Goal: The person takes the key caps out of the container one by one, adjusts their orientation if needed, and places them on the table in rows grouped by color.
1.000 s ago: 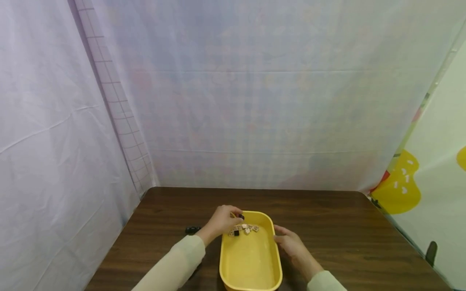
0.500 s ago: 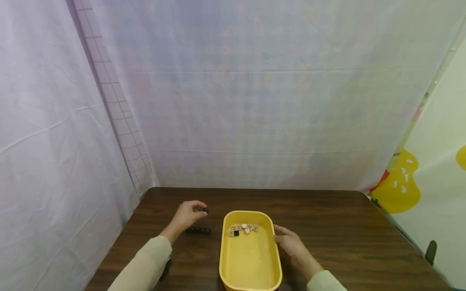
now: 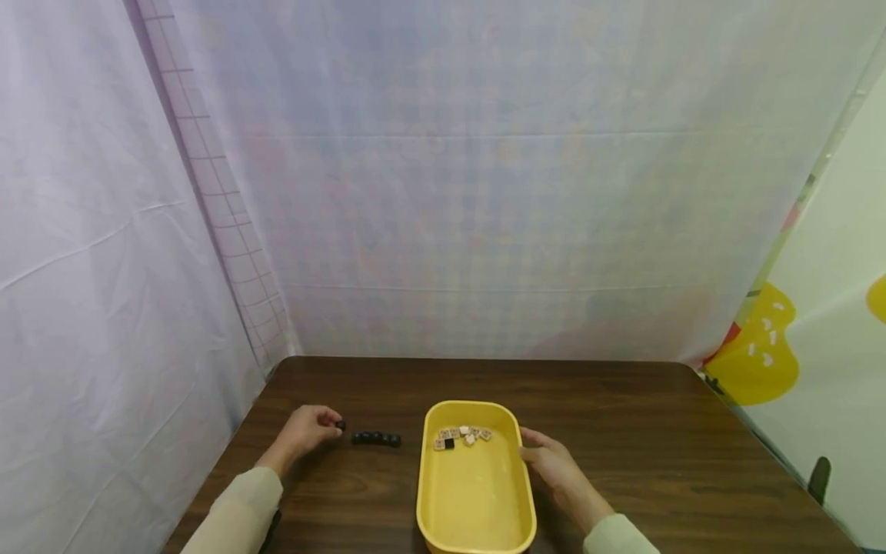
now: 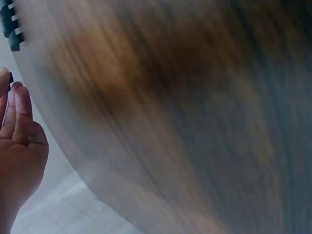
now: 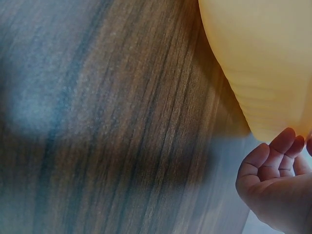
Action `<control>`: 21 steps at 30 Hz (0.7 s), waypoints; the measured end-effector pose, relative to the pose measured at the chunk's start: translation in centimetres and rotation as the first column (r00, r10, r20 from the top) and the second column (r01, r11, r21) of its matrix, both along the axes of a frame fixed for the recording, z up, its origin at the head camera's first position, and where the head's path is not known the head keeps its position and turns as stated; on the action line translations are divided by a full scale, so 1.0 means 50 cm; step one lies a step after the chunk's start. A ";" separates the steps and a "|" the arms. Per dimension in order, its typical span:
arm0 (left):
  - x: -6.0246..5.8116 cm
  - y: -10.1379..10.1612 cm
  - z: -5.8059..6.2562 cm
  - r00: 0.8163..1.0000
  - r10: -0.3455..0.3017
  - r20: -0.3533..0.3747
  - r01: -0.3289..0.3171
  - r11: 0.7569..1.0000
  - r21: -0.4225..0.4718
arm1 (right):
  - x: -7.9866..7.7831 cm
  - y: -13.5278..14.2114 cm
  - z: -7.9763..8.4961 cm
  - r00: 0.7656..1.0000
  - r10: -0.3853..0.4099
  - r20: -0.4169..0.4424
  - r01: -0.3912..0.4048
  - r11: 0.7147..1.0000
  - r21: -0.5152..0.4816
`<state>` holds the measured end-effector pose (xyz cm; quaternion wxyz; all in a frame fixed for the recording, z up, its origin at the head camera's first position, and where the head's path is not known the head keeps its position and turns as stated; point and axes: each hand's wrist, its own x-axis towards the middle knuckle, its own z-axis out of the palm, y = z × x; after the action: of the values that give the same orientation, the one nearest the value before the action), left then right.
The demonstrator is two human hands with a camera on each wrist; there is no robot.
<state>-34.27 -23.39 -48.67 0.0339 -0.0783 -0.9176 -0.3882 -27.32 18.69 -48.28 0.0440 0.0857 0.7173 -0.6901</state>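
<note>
My left hand [image 3: 308,428], at the left of the table, pinches a small black tile [image 3: 341,425] between thumb and fingertips. Just to its right lies a short row of black tiles [image 3: 376,438]; its notched edge shows at the top left of the left wrist view. A yellow tray [image 3: 477,508] stands near the front middle. Several small cream tiles [image 3: 454,433] with printed marks lie at its far end, along with one black tile [image 3: 449,444]. My right hand [image 3: 556,467] rests against the tray's right wall, fingers loosely bent along the outside in the right wrist view.
The dark wood-grain table [image 3: 623,438] has rounded far corners. A pale hanging cloth [image 3: 484,231] stands behind it, and a white curtain [image 3: 118,269] hangs along the left side. At the right is a white sheet [image 3: 831,323] with yellow shapes.
From over the tray's far left corner, my left hand has moved left across the table with a black tile, past the black row and down beside it. My right hand and the tray have stayed put.
</note>
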 end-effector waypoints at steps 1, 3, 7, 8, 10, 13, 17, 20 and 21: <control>0.000 0.000 -0.004 1.000 -0.003 0.003 0.003 1.000 0.005 | 0.000 0.000 0.000 1.000 -0.001 -0.001 0.001 1.000 0.001; 0.001 0.003 -0.012 1.000 -0.011 0.006 0.010 1.000 0.020 | 0.001 0.000 0.000 1.000 0.000 -0.004 0.000 1.000 0.002; 0.002 0.011 -0.021 0.999 -0.035 -0.003 0.035 0.999 0.034 | 0.004 0.000 0.002 1.000 0.001 -0.004 -0.001 1.000 0.016; 0.003 0.012 -0.022 0.999 -0.040 -0.006 0.040 0.999 0.032 | 0.005 0.000 0.003 1.000 0.000 -0.002 0.000 1.000 0.018; 0.004 0.016 -0.024 0.999 -0.045 -0.014 0.045 0.999 0.019 | 0.006 0.000 0.004 1.000 -0.001 0.000 0.001 1.000 0.020; 0.005 0.020 -0.025 0.999 -0.045 -0.019 0.045 0.999 0.007 | 0.007 0.000 0.005 1.000 0.000 0.000 0.000 1.000 0.024; 0.007 0.024 -0.025 0.999 -0.039 -0.015 0.040 0.999 0.000 | 0.007 0.000 0.007 1.000 0.000 0.004 0.000 0.999 0.035; 0.007 0.025 -0.026 0.999 -0.032 -0.005 0.032 0.999 0.005 | 0.007 0.000 0.007 1.000 0.000 0.009 0.000 0.999 0.041; 0.007 0.026 -0.026 1.000 -0.030 -0.003 0.030 1.000 0.006 | 0.007 0.000 0.007 1.000 0.000 0.010 0.000 0.999 0.042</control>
<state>-33.90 -22.11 -49.96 0.0296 -0.0927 -0.9150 -0.3915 -26.99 18.69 -47.95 0.0458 0.0901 0.7313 -0.6745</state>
